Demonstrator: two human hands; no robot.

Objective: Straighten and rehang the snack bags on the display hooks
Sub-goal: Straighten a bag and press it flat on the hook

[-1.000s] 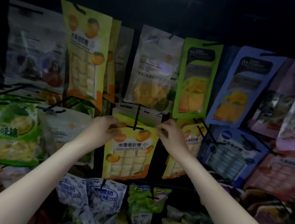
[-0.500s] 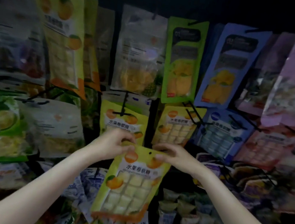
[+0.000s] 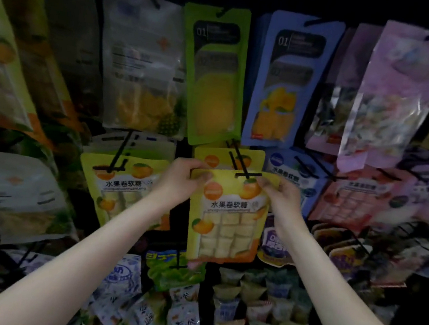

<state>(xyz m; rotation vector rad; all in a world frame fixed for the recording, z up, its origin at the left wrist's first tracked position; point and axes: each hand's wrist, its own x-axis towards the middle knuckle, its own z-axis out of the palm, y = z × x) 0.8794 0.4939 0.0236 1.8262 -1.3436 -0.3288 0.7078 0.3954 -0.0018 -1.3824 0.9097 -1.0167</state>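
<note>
Shelving in a dim shop filled the view, a dark rack of black wire hooks packed with hanging snack bags. At the far left hung pale and green packets, blurred. Next came a yellow orange-candy bag (image 3: 122,186) on its own hook (image 3: 119,151). Above it hung a clear bag of dried pineapple (image 3: 143,74), then a green pouch (image 3: 215,77) and a blue pouch (image 3: 286,85). In the centre, the left hand (image 3: 179,182) pinched the top left corner of a second yellow candy bag (image 3: 228,217), and the right hand (image 3: 281,196) pinched its top right corner. That bag's top edge sat at the tip of a black hook (image 3: 246,175), in front of a matching bag already hanging there. To the right hung a blue bag (image 3: 287,170), a red one (image 3: 351,199) and pinkish ones (image 3: 393,89). Small wrapped sweets (image 3: 257,314) lay heaped below
</note>
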